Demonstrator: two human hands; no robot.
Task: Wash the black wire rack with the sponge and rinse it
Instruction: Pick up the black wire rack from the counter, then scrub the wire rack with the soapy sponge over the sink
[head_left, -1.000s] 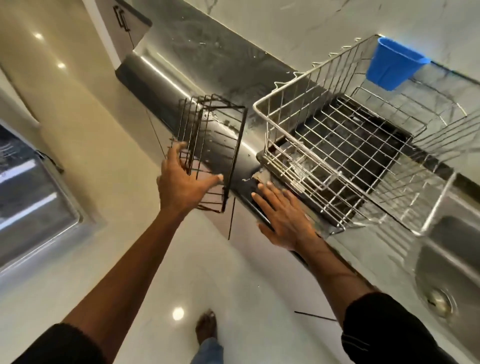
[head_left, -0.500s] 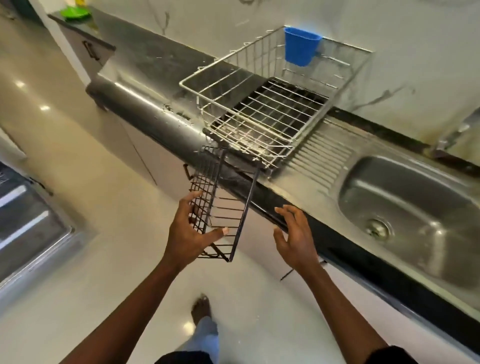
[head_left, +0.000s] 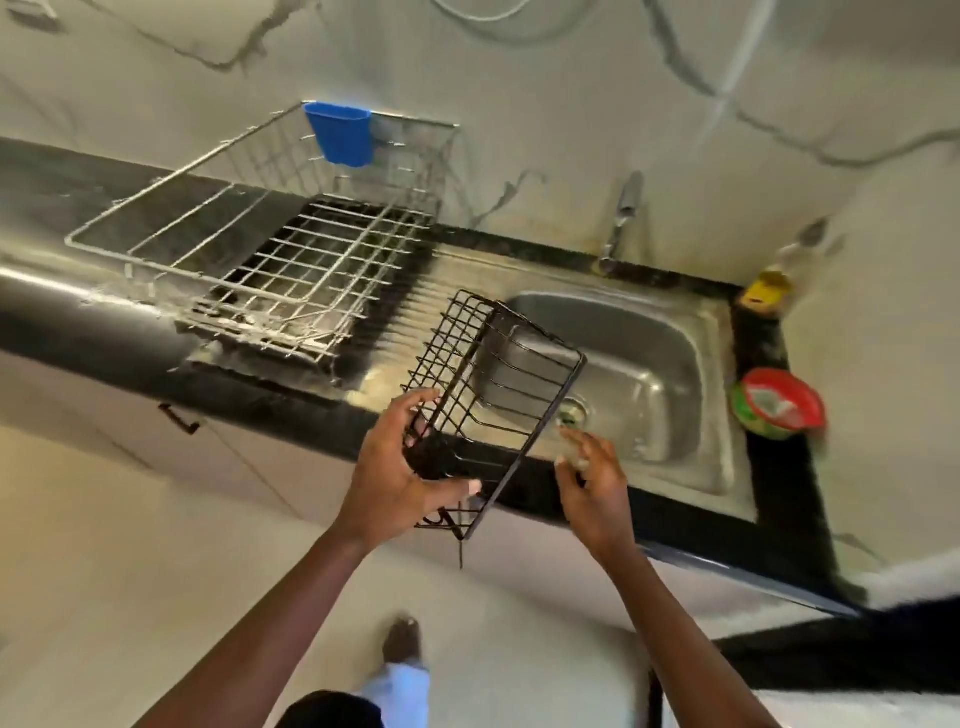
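The left hand grips the black wire rack at its near left corner: the thumb lies under the near wires and the other fingers curl over the left side. The rack is in the air and tilted, with its far end above the near left part of the steel sink and its near end out over the edge of the black counter. The right hand is just right of the rack, a little apart from its long right bar. Its fingers are loosely bent and hold nothing (the fingertips are blurred, so the exact pose is not clear).

To the left of the sink a silver dish rack stands on the counter and the ribbed drainboard, with a blue cup hanging on its far rim. A tap rises at the far side of the sink. On the counter to the right of the sink lie a red and green round thing and, farther away, a yellow thing, both too blurred to name. One foot shows on the pale floor below.
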